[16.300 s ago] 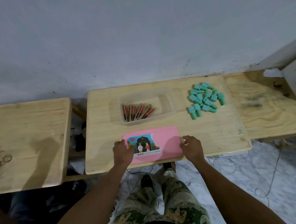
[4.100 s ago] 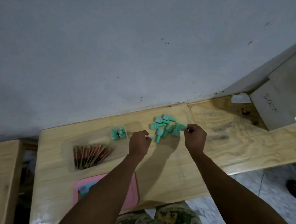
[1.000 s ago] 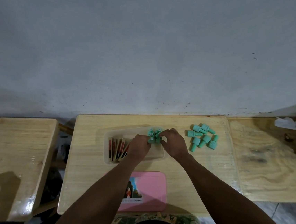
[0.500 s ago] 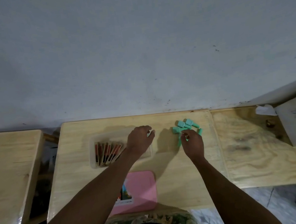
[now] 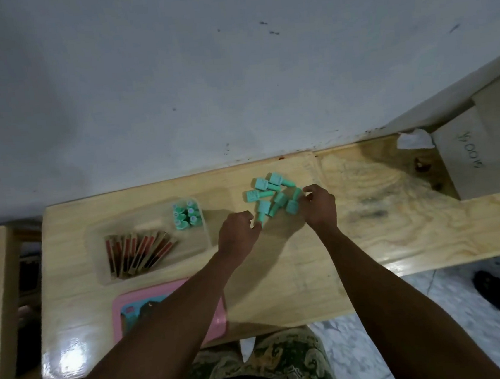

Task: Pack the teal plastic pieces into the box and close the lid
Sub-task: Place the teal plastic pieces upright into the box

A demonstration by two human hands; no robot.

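Half done at best, judging by the split between box and table. Nearest, at 6 o'clock on the table (image 5: 283, 293): pink lid (image 5: 216, 311), flat, partly under the left forearm, not yet on the box. Farther out, at 9 o'clock from the hands: clear box (image 5: 155, 268), red-and-tan sticks fanned in its left part, a small cluster of packed teal pieces (image 5: 185, 216) upright in its far right corner. Left hand (image 5: 237, 236) with fingers pinched on the stem of one loose piece; right hand (image 5: 317, 208) with fingers curled on another at the pile's right edge. Beyond, at 12 o'clock: loose teal pieces (image 5: 266, 194), roughly eight, lying on the table. Remaining: these loose ones into the box, then lid on.
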